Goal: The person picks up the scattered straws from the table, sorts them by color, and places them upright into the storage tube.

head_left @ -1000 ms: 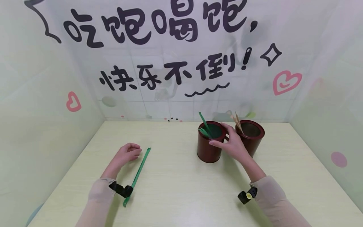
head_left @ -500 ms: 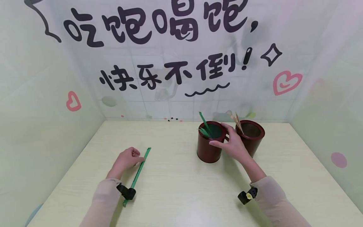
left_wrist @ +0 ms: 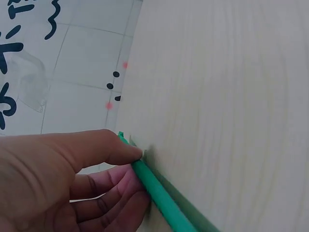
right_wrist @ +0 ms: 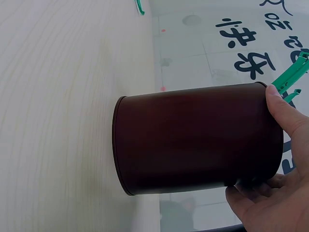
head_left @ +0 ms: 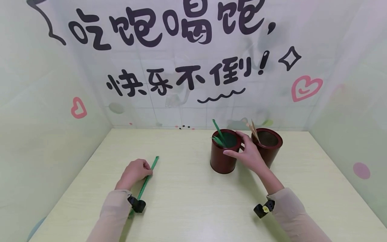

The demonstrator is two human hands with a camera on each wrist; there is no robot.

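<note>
My left hand (head_left: 135,172) pinches a long, thin green wrapped stick (head_left: 144,186) near its far end, at the left of the table. In the left wrist view, the thumb lies over the green stick (left_wrist: 161,200) and curled fingers are under it; a shadow runs beside it. My right hand (head_left: 248,153) grips the rim of a dark red canister (head_left: 223,161), thumb on the near side and fingers behind. That canister (right_wrist: 198,140) stands upright with green sticks (head_left: 218,129) leaning out of its opening.
A second dark red canister (head_left: 270,153), holding several pale wooden sticks (head_left: 253,131), stands right behind the right hand, partly hidden by it. The pale table (head_left: 187,201) meets a printed back wall (head_left: 181,114) and side walls. A black camera is strapped on each wrist.
My left hand has come right and down onto the green stick and taken hold of it; the stick has shifted slightly left. The right hand and both canisters have stayed in place.
</note>
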